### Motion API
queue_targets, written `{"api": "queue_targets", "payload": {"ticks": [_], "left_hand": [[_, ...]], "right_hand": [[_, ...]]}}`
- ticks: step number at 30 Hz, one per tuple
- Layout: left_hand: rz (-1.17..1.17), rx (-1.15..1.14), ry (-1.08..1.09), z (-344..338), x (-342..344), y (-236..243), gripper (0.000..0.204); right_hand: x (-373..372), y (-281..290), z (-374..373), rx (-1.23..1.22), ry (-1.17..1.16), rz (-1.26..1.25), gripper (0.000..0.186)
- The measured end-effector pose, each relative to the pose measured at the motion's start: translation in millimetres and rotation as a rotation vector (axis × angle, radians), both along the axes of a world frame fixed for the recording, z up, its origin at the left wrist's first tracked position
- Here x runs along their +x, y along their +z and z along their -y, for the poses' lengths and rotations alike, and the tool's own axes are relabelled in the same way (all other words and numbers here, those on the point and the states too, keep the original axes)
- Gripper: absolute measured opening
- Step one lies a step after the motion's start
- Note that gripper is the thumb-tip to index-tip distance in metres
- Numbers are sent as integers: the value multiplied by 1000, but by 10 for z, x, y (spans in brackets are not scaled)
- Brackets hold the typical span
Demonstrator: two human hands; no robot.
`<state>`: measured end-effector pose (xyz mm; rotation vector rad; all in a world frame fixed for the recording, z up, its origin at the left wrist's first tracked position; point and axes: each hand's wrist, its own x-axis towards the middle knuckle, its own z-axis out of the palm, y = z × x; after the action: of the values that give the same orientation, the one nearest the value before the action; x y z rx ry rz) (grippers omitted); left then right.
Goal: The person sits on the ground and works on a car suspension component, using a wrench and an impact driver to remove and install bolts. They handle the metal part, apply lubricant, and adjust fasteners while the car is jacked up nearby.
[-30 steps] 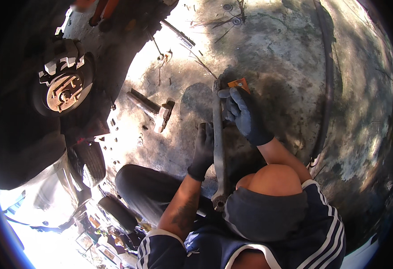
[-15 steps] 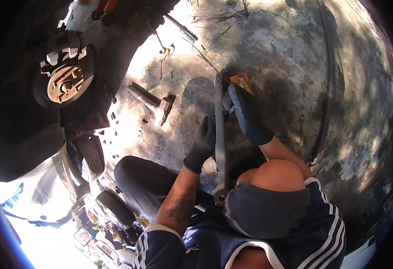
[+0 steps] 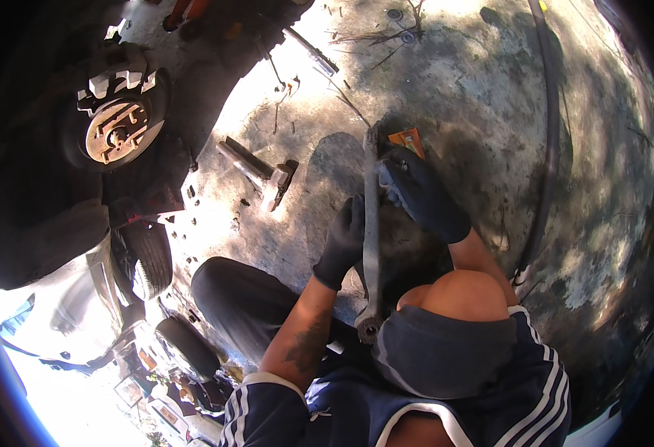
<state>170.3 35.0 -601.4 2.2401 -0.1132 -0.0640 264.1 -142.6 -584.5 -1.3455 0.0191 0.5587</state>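
A long grey metal suspension arm extends away from my lap, with a round bushing at its near end. My left hand, in a black glove, grips the bar's left side near its middle. On its right side, my right hand, also gloved, is curled by the far part of the bar. Something grey-blue shows under the right fingers; whether it is glove palm or a held piece cannot be made out. An orange packet lies on the ground just beyond the right hand.
A heavy hammer lies on the concrete to the left. Farther off are a metal rod and thin twigs. A rusty wheel hub with studs shows on the vehicle at left. A black hose runs along the right.
My right hand has turned, its fingers now curled toward the bar instead of stretched along it with the palm side showing. My left hand keeps its place on the bar. The view has shifted slightly.
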Motion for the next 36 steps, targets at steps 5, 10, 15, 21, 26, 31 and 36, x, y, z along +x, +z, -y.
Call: {"api": "queue_targets", "payload": {"ticks": [5, 10, 15, 21, 26, 31, 36], "left_hand": [[298, 232, -82, -8, 7, -105, 38], [19, 187, 115, 38, -2, 24, 23], [-306, 71, 628, 125, 134, 171, 33], [-508, 178, 743, -508, 236, -230, 45], [-588, -76, 289, 23, 153, 819, 62], [-943, 354, -109, 161, 224, 1429, 56], [-679, 347, -400, -574, 136, 1147, 52]], "right_hand": [[2, 21, 39, -35, 32, -8, 22], [34, 84, 66, -347, 9, 265, 23], [70, 192, 156, -486, 37, 389, 21], [39, 100, 171, -386, 7, 346, 19], [79, 216, 138, -411, 35, 281, 19], [52, 272, -112, -527, -15, 550, 20], [10, 183, -333, -580, -73, 708, 20]]}}
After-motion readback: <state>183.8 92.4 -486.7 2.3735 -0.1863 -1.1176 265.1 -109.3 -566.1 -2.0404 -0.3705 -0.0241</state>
